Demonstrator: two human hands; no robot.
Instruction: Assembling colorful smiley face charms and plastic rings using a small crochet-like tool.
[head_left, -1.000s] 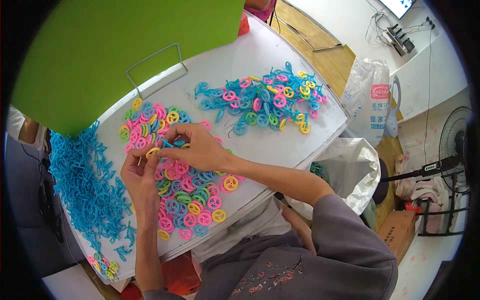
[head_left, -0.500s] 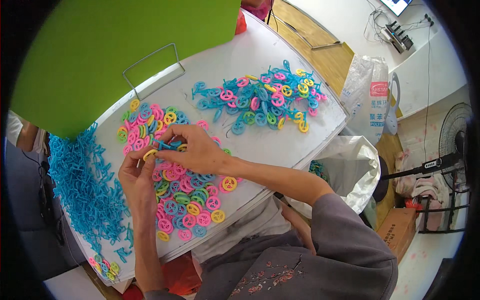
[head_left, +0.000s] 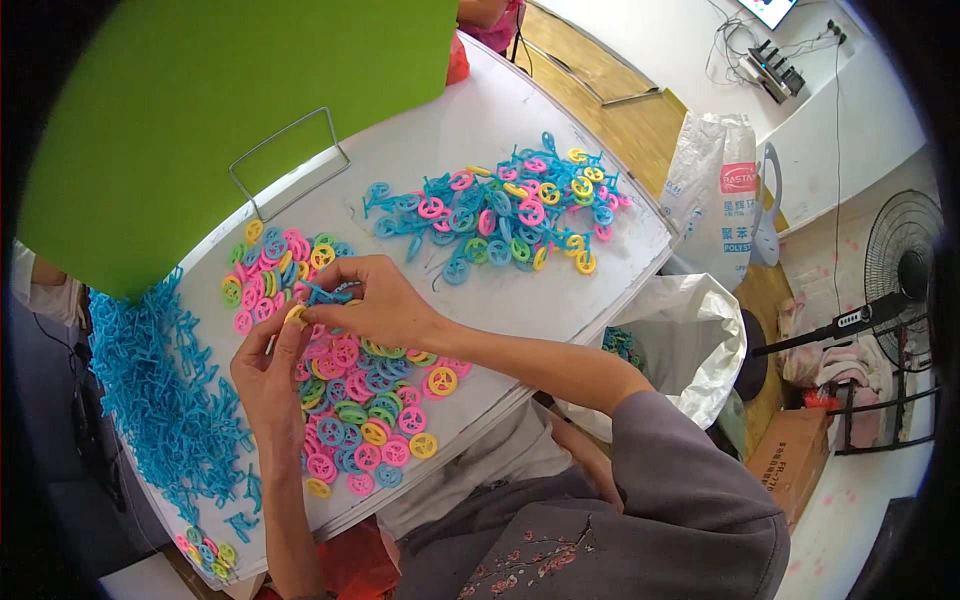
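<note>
My left hand point(head_left: 272, 362) pinches a small yellow plastic wheel point(head_left: 296, 313) between thumb and fingertips. Close against it, my right hand point(head_left: 378, 303) grips a blue plastic axle piece point(head_left: 328, 295); its fingers cover part of that piece. Whether wheel and axle piece are joined cannot be made out. Under and around both hands spreads a pile of loose wheels point(head_left: 352, 412) in pink, yellow, green and blue. To the left lies a big heap of blue axle pieces point(head_left: 150, 370). Farther off at the right is a heap of axle pieces with wheels on them point(head_left: 500, 205).
A green panel point(head_left: 250, 90) with a wire stand point(head_left: 290, 165) rises at the table's far left. More wheels point(head_left: 205, 548) lie at the near left corner. Right of the white table point(head_left: 420, 110) are an open white sack point(head_left: 690, 340), a fan point(head_left: 900, 270) and a cardboard box point(head_left: 790, 462).
The whole view has shifted slightly, moving the table and heaps a little leftward. Both hands remain together, still holding the yellow wheel and the blue axle piece.
</note>
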